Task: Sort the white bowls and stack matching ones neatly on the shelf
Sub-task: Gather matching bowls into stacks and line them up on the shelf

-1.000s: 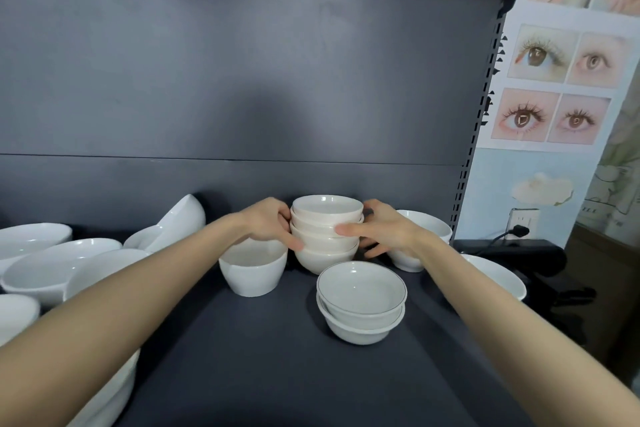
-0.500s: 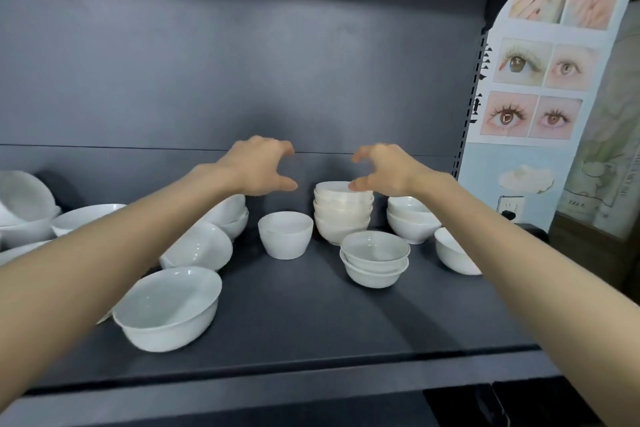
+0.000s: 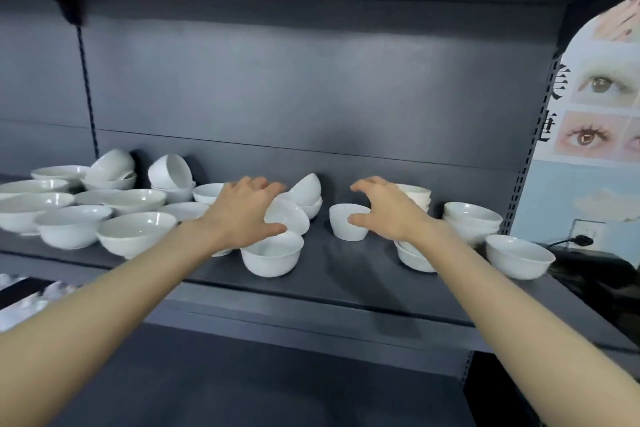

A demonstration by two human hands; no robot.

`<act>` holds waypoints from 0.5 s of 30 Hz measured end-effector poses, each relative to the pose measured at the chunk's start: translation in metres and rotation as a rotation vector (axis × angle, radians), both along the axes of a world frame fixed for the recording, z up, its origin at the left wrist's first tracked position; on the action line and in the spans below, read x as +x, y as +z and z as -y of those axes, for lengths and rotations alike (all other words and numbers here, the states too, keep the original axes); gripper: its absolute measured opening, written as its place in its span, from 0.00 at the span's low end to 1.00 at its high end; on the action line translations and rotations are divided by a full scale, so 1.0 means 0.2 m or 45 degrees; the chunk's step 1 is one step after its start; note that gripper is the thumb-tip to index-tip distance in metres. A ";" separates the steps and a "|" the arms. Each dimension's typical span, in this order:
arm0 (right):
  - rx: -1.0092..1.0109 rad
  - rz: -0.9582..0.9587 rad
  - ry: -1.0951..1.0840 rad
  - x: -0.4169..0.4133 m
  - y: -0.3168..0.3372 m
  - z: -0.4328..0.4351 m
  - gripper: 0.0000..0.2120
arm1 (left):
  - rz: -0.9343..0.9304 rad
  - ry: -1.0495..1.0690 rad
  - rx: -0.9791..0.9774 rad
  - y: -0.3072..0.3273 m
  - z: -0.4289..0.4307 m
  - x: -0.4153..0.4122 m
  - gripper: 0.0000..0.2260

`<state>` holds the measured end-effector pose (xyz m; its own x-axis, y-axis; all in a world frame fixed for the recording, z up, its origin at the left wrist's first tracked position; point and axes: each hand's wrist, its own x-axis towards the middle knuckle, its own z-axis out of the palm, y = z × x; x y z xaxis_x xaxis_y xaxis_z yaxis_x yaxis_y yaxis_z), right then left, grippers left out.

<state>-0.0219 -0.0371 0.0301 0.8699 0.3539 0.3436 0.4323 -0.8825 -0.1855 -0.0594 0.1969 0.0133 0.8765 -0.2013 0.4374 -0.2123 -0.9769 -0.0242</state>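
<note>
Nearest my feed runs a dark lower shelf (image 3: 242,385), and both bare forearms reach over it to the grey shelf (image 3: 346,274) where the white bowls sit.

Close to the shelf's front edge stands an upright front bowl (image 3: 273,260), just under the left hand (image 3: 239,215). That hand grasps a tilted bowl (image 3: 291,218): fingers curled over its top, thumb against its lower rim, the bowl leaning above the front bowl.

The right hand (image 3: 391,215) is released, spread in a loose claw. Its thumb overlaps the right side of a small deep bowl (image 3: 346,227) and its fingers hang above the rim; I cannot tell whether it touches.

Below the right wrist sits a low stack (image 3: 414,258), partly hidden. Further right are a taller stack (image 3: 472,222) and a single bowl (image 3: 519,256) near the shelf's end. Behind the right hand another stack (image 3: 419,196) peeks out.

To the left, a crowd of wide bowls (image 3: 69,218) covers the shelf, some tipped on their sides at the back (image 3: 169,170).

Beyond them rises the grey back panel (image 3: 311,97). At far right hangs a poster of eyes (image 3: 599,107) above a wall socket (image 3: 581,236).
</note>
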 end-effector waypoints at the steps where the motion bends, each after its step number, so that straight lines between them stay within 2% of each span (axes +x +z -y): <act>1: 0.009 -0.008 0.013 -0.03 -0.04 -0.03 0.28 | -0.002 0.003 -0.008 -0.03 -0.04 -0.05 0.30; 5: -0.005 -0.054 0.061 -0.12 -0.12 -0.17 0.29 | -0.002 0.056 -0.032 -0.10 -0.18 -0.19 0.34; 11: 0.079 -0.071 0.100 -0.16 -0.14 -0.33 0.31 | 0.069 0.030 -0.094 -0.11 -0.35 -0.21 0.34; 15: 0.176 -0.191 0.077 -0.13 -0.23 -0.42 0.34 | -0.035 -0.017 -0.152 -0.24 -0.45 -0.16 0.33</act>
